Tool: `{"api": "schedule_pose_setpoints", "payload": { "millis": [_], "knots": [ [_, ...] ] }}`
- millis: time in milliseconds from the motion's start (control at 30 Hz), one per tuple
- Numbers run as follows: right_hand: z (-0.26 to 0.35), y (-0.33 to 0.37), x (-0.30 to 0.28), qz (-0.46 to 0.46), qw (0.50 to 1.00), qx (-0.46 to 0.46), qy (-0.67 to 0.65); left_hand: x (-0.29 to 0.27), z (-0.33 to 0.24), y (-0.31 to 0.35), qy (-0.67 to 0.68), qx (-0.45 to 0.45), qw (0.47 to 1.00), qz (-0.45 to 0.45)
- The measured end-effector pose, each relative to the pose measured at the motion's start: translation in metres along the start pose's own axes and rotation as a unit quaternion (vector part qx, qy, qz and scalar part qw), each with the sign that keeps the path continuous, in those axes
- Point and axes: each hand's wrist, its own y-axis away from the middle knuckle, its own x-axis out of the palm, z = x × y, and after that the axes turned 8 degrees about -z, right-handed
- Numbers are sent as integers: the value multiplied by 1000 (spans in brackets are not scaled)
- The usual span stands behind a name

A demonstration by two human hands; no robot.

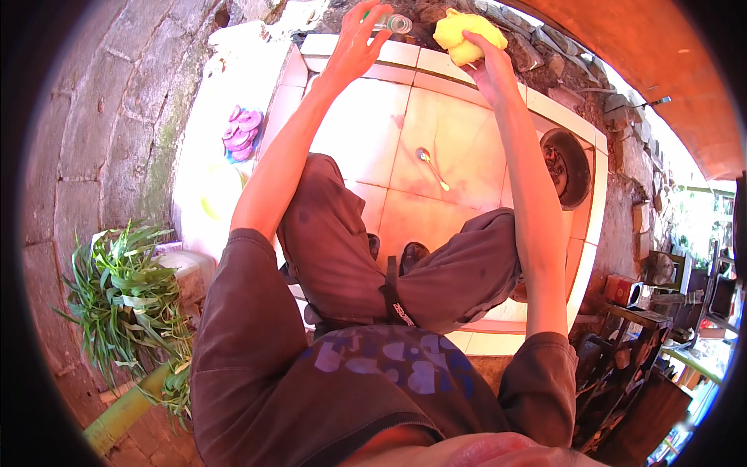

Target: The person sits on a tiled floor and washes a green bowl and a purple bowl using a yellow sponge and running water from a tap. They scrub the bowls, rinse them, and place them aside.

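At the top edge, beyond the tiled ledge, my left hand [359,43] has its fingers curved around a clear, green-tinted bottle [399,24], its round end showing past the fingertips. My right hand [494,70] grips a bunched yellow cloth [464,33] with the thumb pressed on it. The two hands are apart, and the cloth does not touch the bottle. Below them, a spoon [426,159] lies on the pale tiles [358,117] in front of my knees.
A dark round bowl [572,167] with dark bits inside stands at the tile platform's right edge. Purple slippers or folded items [243,134] lie to the left. Long green leaves [128,300] stand at lower left. Stones and an orange panel [661,70] border the upper right.
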Motion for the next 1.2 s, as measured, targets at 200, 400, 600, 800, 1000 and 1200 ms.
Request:
{"api": "schedule_pose_setpoints", "payload": {
  "millis": [200,400,600,800,1000,1200],
  "knots": [
    [2,12,27,-51,997,-37,34,-14,-6,-8,-8,-10,1000,-9],
    [-5,15,39,33,993,-96,68,-26,-11,-11,-41,-25,999,-24],
    [-9,20,49,32,998,-37,47,-31,-22,-18,-111,-2,993,-45],
    [-7,31,54,113,993,19,4,-37,-28,-23,-109,-14,993,-53],
    [-10,36,61,99,993,68,8,-40,-30,-27,-114,0,992,-61],
    [-13,40,63,114,992,53,25,-43,-35,-30,-104,13,993,-58]
  ]
}}
